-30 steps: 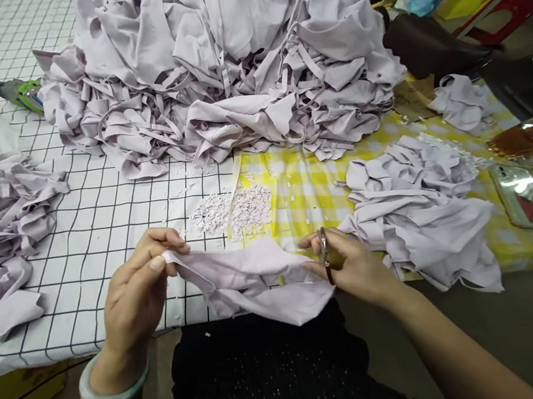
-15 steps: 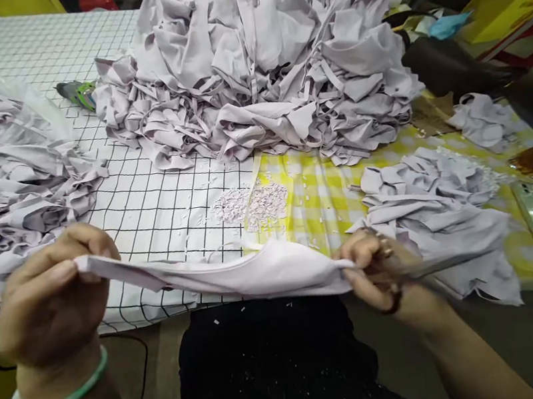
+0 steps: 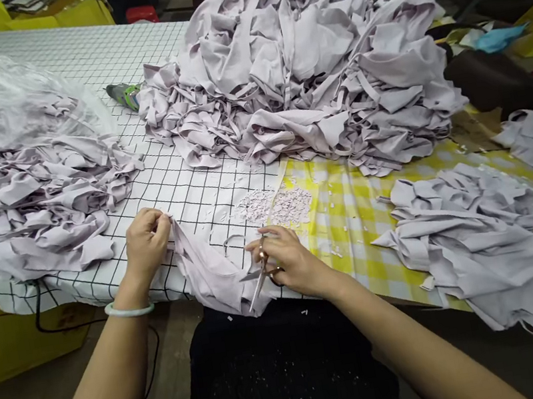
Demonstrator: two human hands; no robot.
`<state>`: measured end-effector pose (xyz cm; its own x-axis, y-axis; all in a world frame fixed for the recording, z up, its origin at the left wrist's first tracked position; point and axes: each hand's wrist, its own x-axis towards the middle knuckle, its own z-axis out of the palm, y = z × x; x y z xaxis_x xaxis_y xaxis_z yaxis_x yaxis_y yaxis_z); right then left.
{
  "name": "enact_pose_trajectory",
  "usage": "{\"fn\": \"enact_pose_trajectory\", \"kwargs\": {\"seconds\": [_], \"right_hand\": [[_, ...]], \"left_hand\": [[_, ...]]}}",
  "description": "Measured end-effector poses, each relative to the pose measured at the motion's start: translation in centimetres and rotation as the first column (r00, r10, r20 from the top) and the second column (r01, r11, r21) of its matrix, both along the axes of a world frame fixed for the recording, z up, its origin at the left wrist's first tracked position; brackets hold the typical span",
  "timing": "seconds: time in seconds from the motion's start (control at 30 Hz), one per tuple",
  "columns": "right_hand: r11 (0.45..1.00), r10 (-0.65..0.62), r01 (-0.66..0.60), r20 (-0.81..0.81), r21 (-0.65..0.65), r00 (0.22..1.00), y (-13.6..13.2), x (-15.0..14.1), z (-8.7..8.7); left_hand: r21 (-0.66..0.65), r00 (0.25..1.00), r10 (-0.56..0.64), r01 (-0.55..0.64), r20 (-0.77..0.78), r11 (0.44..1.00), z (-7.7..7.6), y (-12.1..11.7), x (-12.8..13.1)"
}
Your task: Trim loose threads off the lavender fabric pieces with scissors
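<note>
My left hand (image 3: 147,240) pinches one end of a pale lilac garment piece (image 3: 210,272), which hangs in loose folds over the table's front edge. A thin strap loop shows at its upper right. In my right hand (image 3: 289,260) are scissors (image 3: 259,288), the fingers in the handles and the blades pointing down and left over the garment's right end. Whether the right fingers also touch the cloth I cannot tell. Behind the right hand lies a heap of small pale clippings (image 3: 290,206).
A tall pile of lilac garments (image 3: 306,65) covers the back middle; a person's arm shows behind it. Another pile with a clear plastic bag (image 3: 16,90) lies left. A smaller heap (image 3: 480,240) overhangs the front edge at right. A green-and-grey object (image 3: 124,95) touches the big pile.
The garment was stretched between both hands; now it hangs slack from my left hand. My right hand has moved left, and the scissors have swung round to point down-left. The view has shifted.
</note>
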<state>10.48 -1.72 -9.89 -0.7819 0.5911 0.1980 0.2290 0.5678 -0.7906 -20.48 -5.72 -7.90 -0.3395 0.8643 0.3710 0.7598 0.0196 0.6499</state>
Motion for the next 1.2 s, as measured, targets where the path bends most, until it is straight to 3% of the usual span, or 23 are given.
{"fn": "enact_pose_trajectory", "kwargs": {"seconds": [0.1, 0.2, 0.33, 0.43, 0.5, 0.53, 0.57, 0.6, 0.67, 0.77, 0.83, 0.9, 1.03, 1.07, 1.13, 1.2], "right_hand": [[0.988, 0.121, -0.123, 0.024, 0.09, 0.992, 0.8, -1.8, -0.7], [0.985, 0.113, -0.101, -0.086, 0.137, 0.99, 1.2, -3.4, -0.3], [0.997, -0.029, 0.0, -0.373, -0.076, 0.928, 3.6, -6.5, 3.7], [0.961, -0.145, 0.008, -0.479, -0.277, 0.866, 6.2, -9.5, 8.1], [0.931, -0.203, 0.011, -0.494, -0.365, 0.845, 7.0, -11.1, 10.5], [0.919, -0.226, 0.018, -0.489, -0.393, 0.842, 6.9, -11.6, 11.2], [0.912, -0.245, 0.033, -0.478, -0.408, 0.843, 6.4, -11.9, 11.7], [0.911, -0.26, 0.057, -0.463, -0.408, 0.847, 5.6, -12.0, 11.7], [0.932, -0.261, 0.109, -0.431, -0.347, 0.864, 3.3, -11.7, 10.7], [0.985, -0.16, 0.114, -0.429, -0.133, 0.889, -0.7, -10.6, 7.5], [0.996, -0.068, 0.037, -0.425, -0.079, 0.902, -2.3, -9.7, 5.4], [0.99, -0.073, 0.016, -0.422, -0.137, 0.904, -2.4, -9.0, 4.2], [0.936, -0.312, 0.181, -0.467, -0.303, 0.828, 1.0, -9.3, 4.2], [0.938, -0.294, 0.156, -0.472, -0.309, 0.831, 2.2, -9.8, 4.4], [0.951, -0.133, -0.014, -0.447, -0.31, 0.885, 4.3, -11.0, 5.0], [0.922, 0.001, -0.163, -0.42, -0.351, 0.908, 5.9, -12.4, 5.3]], "left_hand": [[0.019, 1.0, 0.022, -0.023, 0.012, 1.0, 0.2, 0.2, -0.3], [0.045, 0.996, 0.081, -0.082, 0.024, 0.996, 0.3, 1.0, -1.3], [0.065, 0.955, 0.28, -0.287, 0.098, 0.956, 1.2, 3.6, -3.7], [0.256, 0.906, 0.418, -0.421, 0.069, 0.87, 3.4, 4.6, -3.1], [0.416, 0.934, 0.355, -0.341, 0.047, 0.843, 5.2, 3.6, -0.4], [0.438, 0.968, 0.24, -0.245, 0.069, 0.865, 5.8, 2.6, 1.4], [0.373, 0.989, 0.045, -0.095, 0.141, 0.923, 6.2, 1.4, 3.4], [0.262, 0.951, -0.14, 0.067, 0.275, 0.963, 6.4, 0.2, 5.3], [0.167, 0.737, -0.236, 0.168, 0.633, 0.972, 6.0, -1.8, 8.2], [0.075, 0.315, -0.118, 0.145, 0.942, 0.987, 5.0, -3.0, 9.4], [0.038, 0.172, -0.061, 0.135, 0.983, 0.99, 4.8, -2.9, 8.7], [0.036, 0.161, -0.057, 0.129, 0.985, 0.991, 5.1, -2.8, 7.8], [0.035, 0.263, -0.089, 0.205, 0.961, 0.978, 6.5, -2.5, 6.9], [0.032, 0.275, -0.104, 0.253, 0.956, 0.967, 6.9, -2.4, 6.8], [0.03, 0.268, -0.127, 0.338, 0.955, 0.94, 7.5, -2.4, 6.7], [0.014, 0.245, -0.111, 0.363, 0.963, 0.932, 7.8, -2.5, 6.3]]}}
